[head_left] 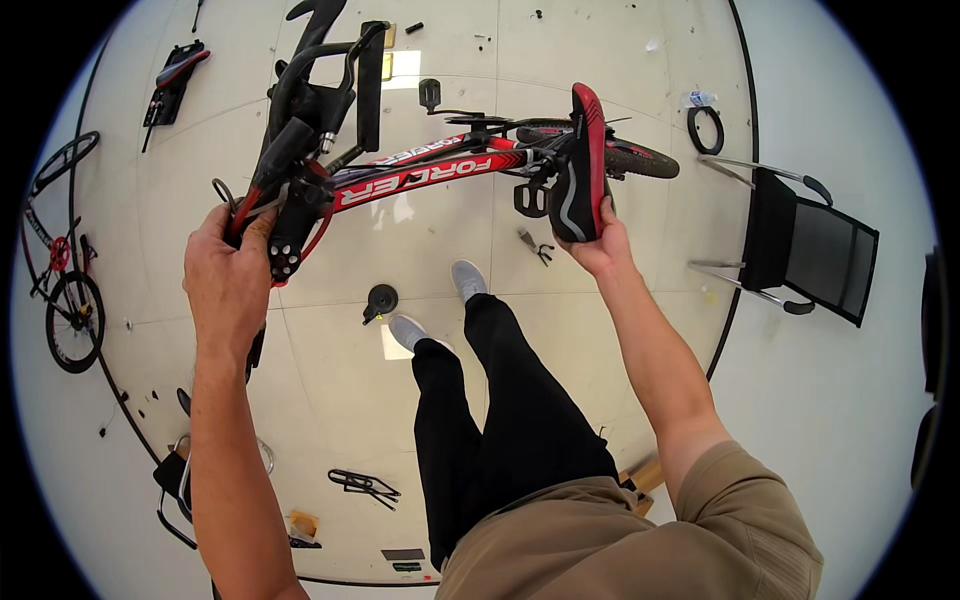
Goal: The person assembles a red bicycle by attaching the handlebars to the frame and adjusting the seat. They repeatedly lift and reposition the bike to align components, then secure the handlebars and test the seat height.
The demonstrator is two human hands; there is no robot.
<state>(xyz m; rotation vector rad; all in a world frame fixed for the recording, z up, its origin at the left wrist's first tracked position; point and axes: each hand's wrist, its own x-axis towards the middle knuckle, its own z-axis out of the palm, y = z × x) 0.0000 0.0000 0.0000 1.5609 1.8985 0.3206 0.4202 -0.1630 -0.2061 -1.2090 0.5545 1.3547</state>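
Observation:
A red and black bicycle frame [440,178] spans the upper middle, its front end to the left. My left hand [228,262] is closed around the black handlebar [290,150] beside the stem, with cables and a brake lever close to the fingers. At the other end, my right hand [603,243] grips the wide end of the red and black saddle [582,165], thumb on its side. The saddle's narrow end points away from me, across the frame. Behind it shows the rear wheel [645,160]. A pedal [531,200] hangs below the frame near my right hand.
On the floor lie a round black part [381,301], a small forked tool [537,246], a folded black metal rack [363,487] and a black ring [705,130]. A mesh chair [810,240] stands at right. Another bicycle [70,260] is at far left.

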